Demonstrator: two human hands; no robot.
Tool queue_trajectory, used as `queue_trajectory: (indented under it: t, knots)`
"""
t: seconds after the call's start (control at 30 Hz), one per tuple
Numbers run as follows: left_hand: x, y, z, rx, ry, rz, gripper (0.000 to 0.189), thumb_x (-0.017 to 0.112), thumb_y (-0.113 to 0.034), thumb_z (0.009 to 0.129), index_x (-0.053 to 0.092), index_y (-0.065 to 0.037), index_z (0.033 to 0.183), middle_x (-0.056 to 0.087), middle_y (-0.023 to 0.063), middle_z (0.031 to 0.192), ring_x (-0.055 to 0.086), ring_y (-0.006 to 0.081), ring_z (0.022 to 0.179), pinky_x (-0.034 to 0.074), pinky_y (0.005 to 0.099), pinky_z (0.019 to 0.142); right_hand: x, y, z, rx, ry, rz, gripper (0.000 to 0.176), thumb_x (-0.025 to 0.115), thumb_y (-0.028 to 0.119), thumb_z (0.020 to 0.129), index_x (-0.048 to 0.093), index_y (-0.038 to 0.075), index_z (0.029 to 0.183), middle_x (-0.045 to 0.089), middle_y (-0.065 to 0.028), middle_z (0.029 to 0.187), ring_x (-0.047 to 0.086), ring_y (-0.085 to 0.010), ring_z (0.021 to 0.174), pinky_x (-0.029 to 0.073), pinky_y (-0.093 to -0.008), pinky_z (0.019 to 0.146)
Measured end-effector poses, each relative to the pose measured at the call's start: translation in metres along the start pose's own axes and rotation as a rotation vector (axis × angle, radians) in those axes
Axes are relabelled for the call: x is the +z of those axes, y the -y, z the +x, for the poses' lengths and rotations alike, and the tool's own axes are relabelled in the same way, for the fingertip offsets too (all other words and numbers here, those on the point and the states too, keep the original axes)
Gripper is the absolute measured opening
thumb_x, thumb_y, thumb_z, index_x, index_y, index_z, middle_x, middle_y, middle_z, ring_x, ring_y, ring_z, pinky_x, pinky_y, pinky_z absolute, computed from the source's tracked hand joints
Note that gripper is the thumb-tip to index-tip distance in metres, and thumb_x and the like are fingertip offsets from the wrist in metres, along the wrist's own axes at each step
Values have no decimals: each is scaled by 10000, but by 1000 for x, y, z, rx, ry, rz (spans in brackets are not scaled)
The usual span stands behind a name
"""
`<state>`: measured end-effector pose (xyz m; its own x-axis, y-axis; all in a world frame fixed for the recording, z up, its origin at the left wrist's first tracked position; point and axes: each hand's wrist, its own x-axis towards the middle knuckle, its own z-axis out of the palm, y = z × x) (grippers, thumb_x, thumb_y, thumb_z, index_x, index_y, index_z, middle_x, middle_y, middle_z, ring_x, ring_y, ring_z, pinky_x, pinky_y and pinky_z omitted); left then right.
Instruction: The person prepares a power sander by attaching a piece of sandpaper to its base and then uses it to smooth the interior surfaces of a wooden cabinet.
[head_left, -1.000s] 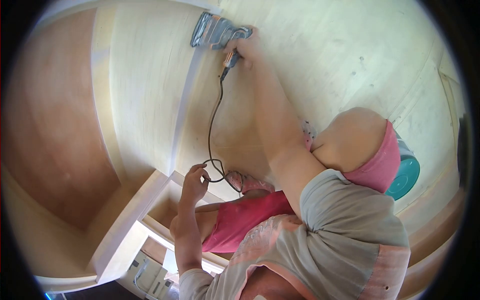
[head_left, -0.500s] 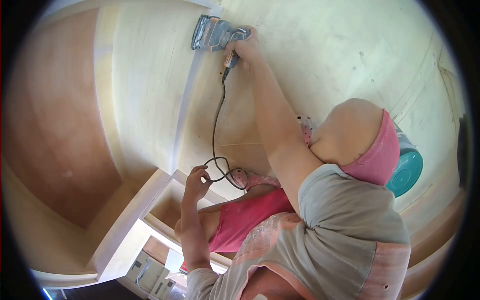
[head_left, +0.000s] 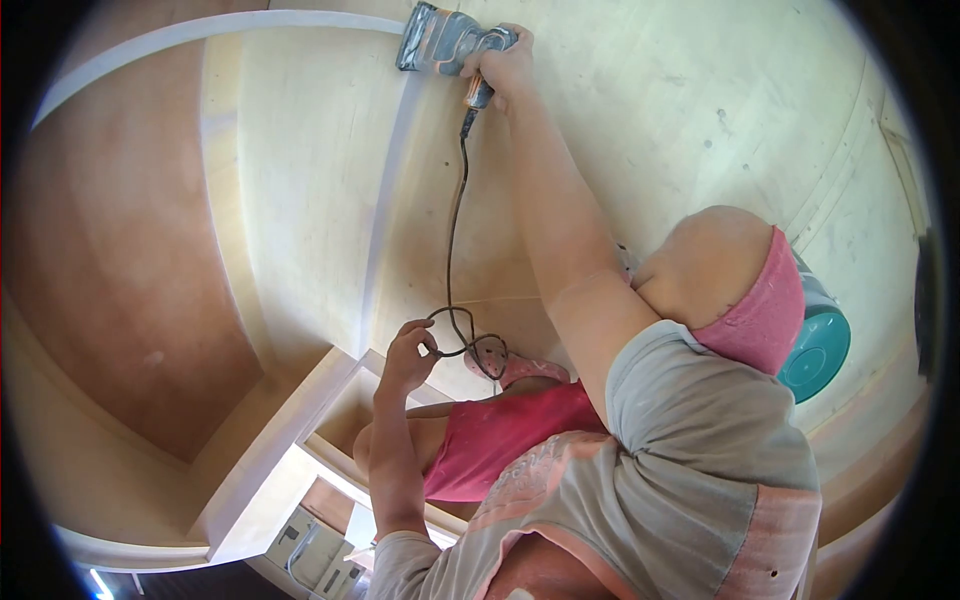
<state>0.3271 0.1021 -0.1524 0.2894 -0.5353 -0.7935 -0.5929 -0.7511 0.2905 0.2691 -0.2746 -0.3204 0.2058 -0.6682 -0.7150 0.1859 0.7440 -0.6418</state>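
My right hand (head_left: 503,68) is wrapped round the handle of a dusty grey-blue power sander (head_left: 445,42) with orange trim. The sander's flat pad lies at the edge of the pale panel, beside a pale bluish strip (head_left: 385,190). From its handle a dark cord (head_left: 455,220) hangs down and forms loose loops. A part of the cord is pinched between the fingers of my left hand (head_left: 412,355), above an open wooden compartment (head_left: 335,425).
A large pale panel (head_left: 640,110) fills the upper right. Brown panels (head_left: 120,250) lie at the left. A teal round container (head_left: 818,355) is beside my bent knee. My pink-shod foot (head_left: 490,362) is near the cord loops. A curved white strip (head_left: 200,30) crosses the top left.
The sander and my right hand have moved slightly up and right in the view. My left hand and the cord loops also sit further right, as the view itself has shifted a little.
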Motion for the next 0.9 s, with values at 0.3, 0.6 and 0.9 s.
queue_trajectory:
  t: [0.3,0.6,0.9]
  knots:
    - [3,-6,-8,3,-60,-7,169,714,15,652,566,-30,721,577,146,1177,579,283,1047,479,354,843,2,2,32,-303,-224,-27,716,660,-74,555,461,34,1234,603,-144,955,606,-244,708,517,-335,577]
    - [5,-10,-14,70,-104,22,148,696,18,661,572,-23,730,575,146,1177,585,305,1024,482,359,835,-20,10,16,-117,79,-15,829,608,-156,492,375,103,1245,518,-137,930,564,-248,679,488,-388,461]
    - [2,-8,22,5,1,77,142,712,3,650,609,-15,746,583,169,1136,594,304,1011,488,349,829,-20,-53,1,-217,122,0,833,616,-152,483,401,142,1232,517,-110,896,570,-224,655,471,-349,427]
